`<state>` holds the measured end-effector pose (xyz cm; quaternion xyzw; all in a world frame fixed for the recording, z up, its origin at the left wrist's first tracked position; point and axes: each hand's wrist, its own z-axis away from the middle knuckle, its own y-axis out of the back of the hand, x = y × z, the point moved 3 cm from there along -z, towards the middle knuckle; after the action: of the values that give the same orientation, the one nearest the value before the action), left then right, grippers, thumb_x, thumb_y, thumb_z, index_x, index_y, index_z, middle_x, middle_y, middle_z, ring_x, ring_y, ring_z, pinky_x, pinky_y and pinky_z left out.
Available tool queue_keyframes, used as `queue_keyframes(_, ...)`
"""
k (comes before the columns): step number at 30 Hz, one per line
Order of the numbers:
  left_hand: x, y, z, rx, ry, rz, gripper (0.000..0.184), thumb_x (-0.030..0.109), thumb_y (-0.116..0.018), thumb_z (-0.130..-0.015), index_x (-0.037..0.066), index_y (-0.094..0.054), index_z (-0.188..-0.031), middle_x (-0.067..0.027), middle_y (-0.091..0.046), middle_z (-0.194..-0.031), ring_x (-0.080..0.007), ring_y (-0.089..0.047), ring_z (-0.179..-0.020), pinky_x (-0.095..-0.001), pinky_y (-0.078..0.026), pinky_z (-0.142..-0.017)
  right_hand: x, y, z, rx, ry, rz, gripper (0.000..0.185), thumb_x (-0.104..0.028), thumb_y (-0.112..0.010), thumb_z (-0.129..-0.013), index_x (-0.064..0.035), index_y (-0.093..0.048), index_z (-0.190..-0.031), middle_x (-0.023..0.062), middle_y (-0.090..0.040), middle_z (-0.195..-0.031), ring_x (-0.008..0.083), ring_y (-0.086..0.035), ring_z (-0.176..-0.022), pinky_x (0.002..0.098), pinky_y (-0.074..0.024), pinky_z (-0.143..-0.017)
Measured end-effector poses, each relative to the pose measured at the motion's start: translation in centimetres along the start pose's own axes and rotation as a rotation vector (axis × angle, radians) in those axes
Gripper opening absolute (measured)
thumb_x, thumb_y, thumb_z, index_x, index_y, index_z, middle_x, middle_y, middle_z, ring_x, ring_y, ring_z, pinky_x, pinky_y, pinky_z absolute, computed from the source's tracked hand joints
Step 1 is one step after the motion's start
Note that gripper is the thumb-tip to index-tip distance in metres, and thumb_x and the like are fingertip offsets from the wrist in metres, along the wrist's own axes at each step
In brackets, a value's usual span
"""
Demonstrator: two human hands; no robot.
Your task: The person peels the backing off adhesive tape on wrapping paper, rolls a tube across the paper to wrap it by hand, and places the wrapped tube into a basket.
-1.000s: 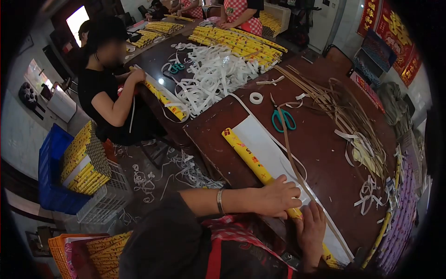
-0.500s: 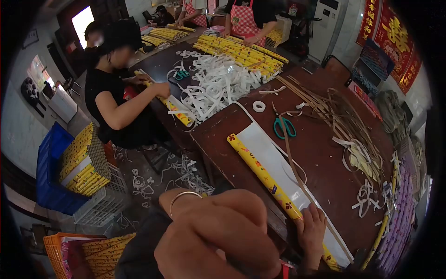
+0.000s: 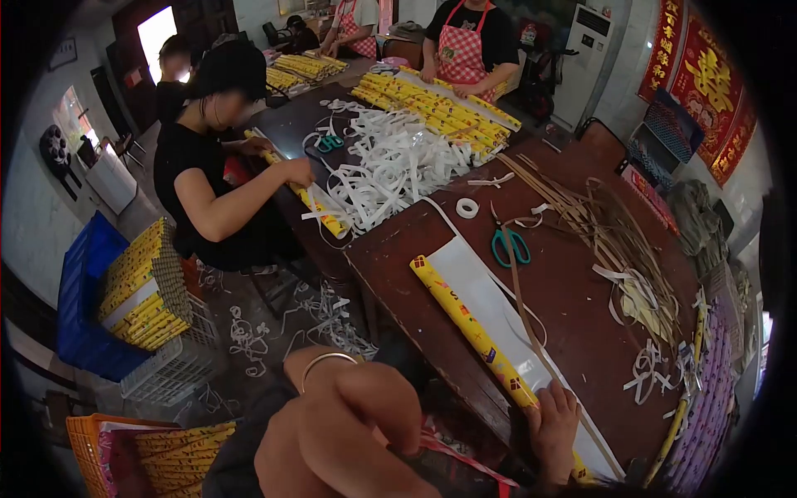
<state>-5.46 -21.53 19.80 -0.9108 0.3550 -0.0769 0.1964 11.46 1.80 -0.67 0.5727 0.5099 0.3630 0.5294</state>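
Right hand (image 3: 554, 425): pressed flat across yellow roll (image 3: 467, 322); lifting could unroll it.
Left hand (image 3: 340, 419): curled (pinching anything? cannot tell).
Brown strip (image 3: 520, 303): slack, could skew.

The roll (image 3: 470, 325) is yellow with red motifs, the tabletop (image 3: 594, 349) reddish brown.

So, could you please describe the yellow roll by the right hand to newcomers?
On the brown table, near its edge, a yellow roll lies beside a white sheet. Unlike the heaped rolls beyond white strips, it has the wearer's right hand on it.
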Motion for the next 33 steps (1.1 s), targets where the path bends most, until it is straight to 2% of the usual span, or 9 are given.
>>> queue_keyframes(8,-1.0,-0.5,0.1,0.193,-0.106,-0.015,0.027,0.015,-0.075,-0.082,0.020,-0.054,-0.066,0.0055,-0.056,-0.073,-0.0123,-0.052,-0.065,-0.0350,-0.037,-0.067,-0.1,0.2,0.1,-0.028,-0.013,-0.020,0.036,-0.028,-0.061,-0.085,-0.0046,-0.059,-0.113,0.0178,-0.052,-0.133,0.0367,-0.048,-0.117,0.0500,-0.0362,-0.096)
queue_keyframes(11,3.6,0.5,2.0,0.243,-0.144,-0.023,0.027,0.015,-0.075,-0.082,0.020,-0.053,-0.066,0.0056,-0.056,-0.072,-0.0121,-0.052,-0.065,-0.0349,-0.037,-0.067,0.0,0.2,0.1,-0.039,0.000,-0.017,0.036,-0.027,-0.060,-0.086,-0.0045,-0.059,-0.114,0.0180,-0.052,-0.133,0.0368,-0.048,-0.117,0.0496,-0.0358,-0.096)
queue_keyframes(16,0.6,1.5,1.1,-0.305,0.308,-0.125,0.035,-0.008,-0.077,-0.071,0.014,-0.055,-0.087,0.0000,-0.063,-0.085,-0.0157,-0.058,-0.071,-0.0292,-0.042,-0.061,0.2,-0.1,0.0,-0.043,-0.012,-0.027,0.037,-0.027,-0.061,-0.086,-0.0040,-0.059,-0.114,0.0183,-0.052,-0.133,0.0367,-0.048,-0.119,0.0493,-0.0361,-0.095)
queue_keyframes(17,-1.5,1.9,1.2,-0.316,0.207,-0.044,0.016,0.001,-0.075,-0.074,0.008,-0.064,-0.085,-0.0057,-0.065,-0.086,-0.0280,-0.064,-0.075,-0.0376,-0.049,-0.064,0.2,-0.2,0.0,-0.046,-0.011,-0.029,0.037,-0.027,-0.061,-0.086,-0.0040,-0.059,-0.114,0.0183,-0.052,-0.133,0.0367,-0.048,-0.119,0.0493,-0.0361,-0.095)
queue_keyframes(19,-4.5,1.3,-0.9,-0.457,0.097,-0.214,0.014,0.001,-0.072,-0.078,0.005,-0.063,-0.087,-0.0066,-0.064,-0.086,-0.0229,-0.064,-0.075,-0.0327,-0.051,-0.064,0.1,0.0,0.2,-0.017,-0.008,-0.044,0.037,-0.027,-0.062,-0.086,-0.0038,-0.059,-0.114,0.0181,-0.052,-0.132,0.0367,-0.048,-0.119,0.0495,-0.0359,-0.096)
queue_keyframes(22,-7.7,0.5,-3.8,-0.299,0.105,-0.218,0.014,-0.003,-0.067,-0.082,0.002,-0.059,-0.092,-0.0066,-0.061,-0.082,-0.0123,-0.063,-0.076,-0.0249,-0.052,-0.068,-0.1,0.1,0.0,-0.045,-0.033,-0.022,0.037,-0.027,-0.062,-0.085,-0.0036,-0.059,-0.114,0.0179,-0.052,-0.133,0.0370,-0.047,-0.119,0.0503,-0.0352,-0.098)
queue_keyframes(25,-9.2,0.9,-1.1,-0.364,0.239,-0.246,0.015,0.000,-0.069,-0.081,0.004,-0.060,-0.093,-0.0065,-0.063,-0.085,-0.0165,-0.065,-0.073,-0.0283,-0.051,-0.065,-0.1,0.2,0.0,-0.043,-0.042,-0.044,0.037,-0.027,-0.063,-0.085,-0.0041,-0.059,-0.114,0.0176,-0.052,-0.133,0.0371,-0.047,-0.119,0.0507,-0.0348,-0.099)
queue_keyframes(29,-11.9,3.7,6.8,-0.894,0.404,-0.622,0.015,0.021,-0.071,-0.082,0.011,-0.065,-0.092,-0.0035,-0.062,-0.089,-0.0258,-0.062,-0.085,-0.0402,-0.047,-0.072,0.1,0.1,0.3,-0.053,-0.054,0.002,0.038,-0.028,-0.063,-0.084,-0.0047,-0.059,-0.114,0.0175,-0.052,-0.133,0.0370,-0.047,-0.119,0.0507,-0.0350,-0.099)
queue_keyframes(33,-14.3,7.8,11.1,-1.242,0.505,-0.774,0.019,0.022,-0.070,-0.082,0.008,-0.067,-0.094,-0.0065,-0.062,-0.093,-0.0287,-0.060,-0.091,-0.0409,-0.047,-0.076,-0.1,0.3,0.1,-0.020,-0.034,-0.032,0.039,-0.030,-0.065,-0.084,-0.0061,-0.059,-0.114,0.0167,-0.052,-0.134,0.0357,-0.048,-0.120,0.0492,-0.0351,-0.099)
